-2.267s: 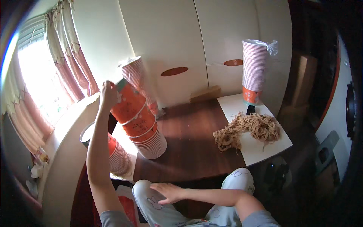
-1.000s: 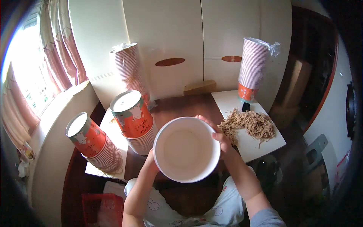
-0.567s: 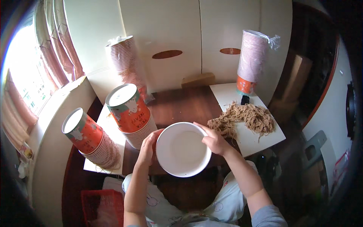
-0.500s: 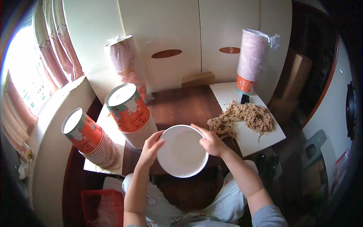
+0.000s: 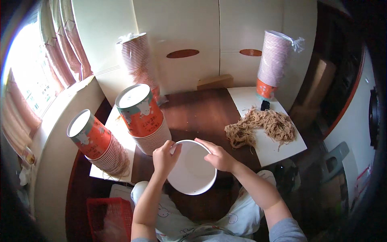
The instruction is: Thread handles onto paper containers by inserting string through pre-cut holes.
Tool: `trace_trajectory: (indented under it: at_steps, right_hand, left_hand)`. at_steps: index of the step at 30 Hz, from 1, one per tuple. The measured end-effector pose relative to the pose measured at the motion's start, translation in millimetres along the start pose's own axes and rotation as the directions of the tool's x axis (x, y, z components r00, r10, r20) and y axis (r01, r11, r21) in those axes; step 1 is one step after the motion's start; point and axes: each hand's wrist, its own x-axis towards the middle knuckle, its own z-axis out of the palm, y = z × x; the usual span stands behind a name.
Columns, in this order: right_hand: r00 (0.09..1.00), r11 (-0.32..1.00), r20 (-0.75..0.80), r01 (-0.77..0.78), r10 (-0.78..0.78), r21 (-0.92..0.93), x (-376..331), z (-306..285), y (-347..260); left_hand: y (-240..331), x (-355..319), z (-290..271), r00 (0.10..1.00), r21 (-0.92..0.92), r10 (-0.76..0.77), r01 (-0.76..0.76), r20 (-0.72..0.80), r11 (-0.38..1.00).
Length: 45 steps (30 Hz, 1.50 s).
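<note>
I hold a white paper bowl with both hands, its open mouth facing up toward me, low over the front of a dark wooden table. My left hand grips the bowl's left rim. My right hand rests over its upper right rim. The bowl looks empty inside. Just left of my left hand stands a tilted stack of orange and white paper bowls. A heap of tan dried noodles lies on a white board to the right of my right hand.
A second leaning stack of orange bowls sits on a white sheet at the left. Two tall wrapped stacks stand at the back: one left, one right. A red crate is on the floor at lower left, and curtains hang at the far left.
My left hand came off the tall bowl stack. Both hands now hold a white bowl, which has dropped lower and nearer to my lap over the last second.
</note>
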Motion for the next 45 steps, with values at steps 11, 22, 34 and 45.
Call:
trace_trajectory:
  at_steps: [11,22,34,45]
  right_hand:
    - [1.0,0.994,-0.019,-0.019,0.021,0.112,5,0,-15]
    - [1.0,0.987,-0.016,-0.013,0.016,0.162,11,-1,-16]
    - [0.967,0.923,0.203,-0.213,0.153,0.32,13,-9,-11]
    - [0.878,0.764,-0.461,-0.383,0.126,-0.52,37,-84,76]
  left_hand:
    - [2,-5,0,0.985,0.102,0.162,-0.157,-0.051,0.982]
    - [9,-14,4,0.894,0.098,0.448,-0.444,-0.023,0.891]
    - [13,-11,5,0.835,0.074,0.55,-0.549,0.003,0.833]
    - [-2,3,-9,0.982,-0.029,0.03,-0.026,0.184,0.999]
